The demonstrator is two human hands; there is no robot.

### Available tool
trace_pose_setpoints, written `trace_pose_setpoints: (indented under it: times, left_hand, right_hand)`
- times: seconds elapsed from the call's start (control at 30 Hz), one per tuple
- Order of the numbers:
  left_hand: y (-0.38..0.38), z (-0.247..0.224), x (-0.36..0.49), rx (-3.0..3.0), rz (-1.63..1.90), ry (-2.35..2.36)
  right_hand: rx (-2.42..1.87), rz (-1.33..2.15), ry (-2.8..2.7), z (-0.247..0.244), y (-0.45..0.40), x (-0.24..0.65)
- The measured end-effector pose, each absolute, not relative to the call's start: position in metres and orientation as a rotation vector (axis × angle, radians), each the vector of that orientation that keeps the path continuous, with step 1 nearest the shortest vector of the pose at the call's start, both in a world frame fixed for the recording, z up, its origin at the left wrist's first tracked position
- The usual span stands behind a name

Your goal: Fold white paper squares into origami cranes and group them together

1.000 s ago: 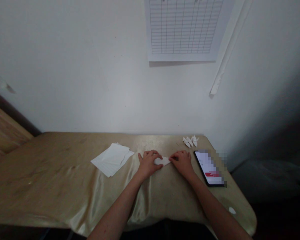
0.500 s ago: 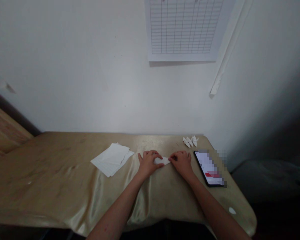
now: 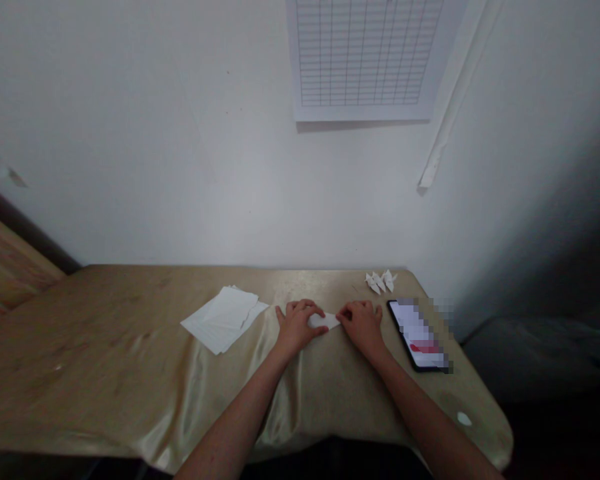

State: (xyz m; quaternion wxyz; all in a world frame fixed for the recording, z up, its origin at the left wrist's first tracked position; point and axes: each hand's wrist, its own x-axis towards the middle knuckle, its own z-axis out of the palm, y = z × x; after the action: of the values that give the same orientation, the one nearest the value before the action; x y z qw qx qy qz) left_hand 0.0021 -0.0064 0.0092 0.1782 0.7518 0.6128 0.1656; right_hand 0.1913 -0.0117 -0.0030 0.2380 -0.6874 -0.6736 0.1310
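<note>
A small white piece of folded paper (image 3: 332, 321) lies on the cloth-covered table between my hands, tapering to a point at its right end. My left hand (image 3: 301, 325) holds its left part, thumb at the near edge and fingers at the far edge. At the right tip, the thumb and forefinger of my right hand (image 3: 363, 325) pinch the paper. My fingers cover part of it, so its full shape is hidden. Left of my left hand rests a stack of white paper sheets (image 3: 223, 319).
Several small folded paper figures (image 3: 380, 281) stand near the table's back right corner. A phone (image 3: 417, 337) with a lit, partly blurred screen lies right of my right hand. A small white scrap (image 3: 464, 419) sits near the right edge. The gold cloth (image 3: 130, 373) wrinkles in front.
The view has shifted very slightly. Both hands keep their places on the folded paper, and nothing else has visibly moved.
</note>
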Motion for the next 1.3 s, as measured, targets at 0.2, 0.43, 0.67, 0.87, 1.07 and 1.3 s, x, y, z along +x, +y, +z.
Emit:
trace_pose_setpoints:
  times: [0.2, 0.43, 0.67, 0.87, 1.07, 1.3]
  left_hand:
    - [-0.008, 0.009, 0.002, 2.179, 0.431, 1.724]
    - [-0.013, 0.008, 0.003, 2.282, 0.436, 1.689]
    - [-0.014, 0.006, 0.01, 2.256, 0.459, 1.753]
    - [-0.015, 0.006, 0.01, 2.238, 0.456, 1.766]
    - [-0.016, 0.011, 0.012, 2.216, 0.418, 1.777]
    - [-0.015, 0.012, 0.012, 2.208, 0.393, 1.779]
  right_hand:
    - [-1.897, 0.346, -1.861, -0.005, -0.012, 0.19]
    - [-1.927, 0.274, -1.869, -0.011, -0.008, 0.192]
    - [-1.944, 0.169, -1.907, -0.01, -0.004, 0.197]
    - [-1.876, 0.273, -1.939, -0.01, -0.011, 0.202]
    - [-1.882, 0.299, -1.934, -0.011, -0.013, 0.202]
    - [-1.892, 0.344, -1.901, -0.012, -0.008, 0.204]
